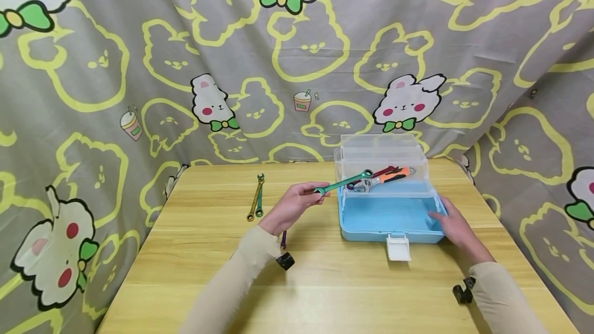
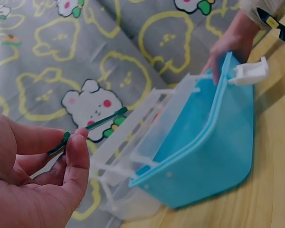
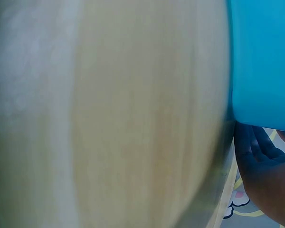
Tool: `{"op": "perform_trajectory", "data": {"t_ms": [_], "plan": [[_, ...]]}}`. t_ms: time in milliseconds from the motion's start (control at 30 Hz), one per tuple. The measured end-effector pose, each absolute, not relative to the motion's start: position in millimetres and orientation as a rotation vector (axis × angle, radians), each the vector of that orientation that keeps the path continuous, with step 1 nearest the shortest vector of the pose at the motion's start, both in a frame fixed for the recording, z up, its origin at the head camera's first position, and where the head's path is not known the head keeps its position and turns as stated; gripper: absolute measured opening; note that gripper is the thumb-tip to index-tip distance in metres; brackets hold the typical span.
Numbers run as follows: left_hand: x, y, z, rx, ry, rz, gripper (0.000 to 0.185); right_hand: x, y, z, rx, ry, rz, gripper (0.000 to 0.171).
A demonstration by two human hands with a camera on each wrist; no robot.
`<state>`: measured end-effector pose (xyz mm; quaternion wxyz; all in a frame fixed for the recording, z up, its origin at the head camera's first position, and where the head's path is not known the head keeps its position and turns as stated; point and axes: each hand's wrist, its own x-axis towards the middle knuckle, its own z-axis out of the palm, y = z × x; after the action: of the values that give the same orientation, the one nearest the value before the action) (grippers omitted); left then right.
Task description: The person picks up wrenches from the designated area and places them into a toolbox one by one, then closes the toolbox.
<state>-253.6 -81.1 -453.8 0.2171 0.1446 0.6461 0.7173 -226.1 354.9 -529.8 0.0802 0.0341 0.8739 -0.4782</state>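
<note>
My left hand (image 1: 297,202) pinches a green wrench (image 1: 344,182) by its near end, holding it level above the table with its far end over the open blue toolbox (image 1: 387,218). In the left wrist view the thumb and fingers (image 2: 73,156) pinch the green wrench (image 2: 92,127). The blue toolbox (image 2: 209,142) has clear fold-out trays (image 1: 380,156) holding an orange-handled adjustable wrench (image 1: 385,177) and a dark red tool. My right hand (image 1: 452,223) rests against the box's right front corner, fingers on its wall. The right wrist view is a blur of table and the blue toolbox (image 3: 263,61).
Two wrenches, one gold (image 1: 255,199) and one green, lie side by side on the wooden table (image 1: 325,293) left of my hand. A white latch (image 1: 398,247) hangs from the box front. A patterned cloth (image 1: 139,66) surrounds the table on three sides.
</note>
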Motion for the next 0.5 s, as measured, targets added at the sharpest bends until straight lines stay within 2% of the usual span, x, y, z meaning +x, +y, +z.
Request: {"op": "perform_trajectory", "data": {"t_ms": [500], "plan": [[-266, -29, -469, 0.410, 1.712, 1.986, 0.036, -228, 356, -533, 0.102, 2.625, -1.436, 0.072]]}}
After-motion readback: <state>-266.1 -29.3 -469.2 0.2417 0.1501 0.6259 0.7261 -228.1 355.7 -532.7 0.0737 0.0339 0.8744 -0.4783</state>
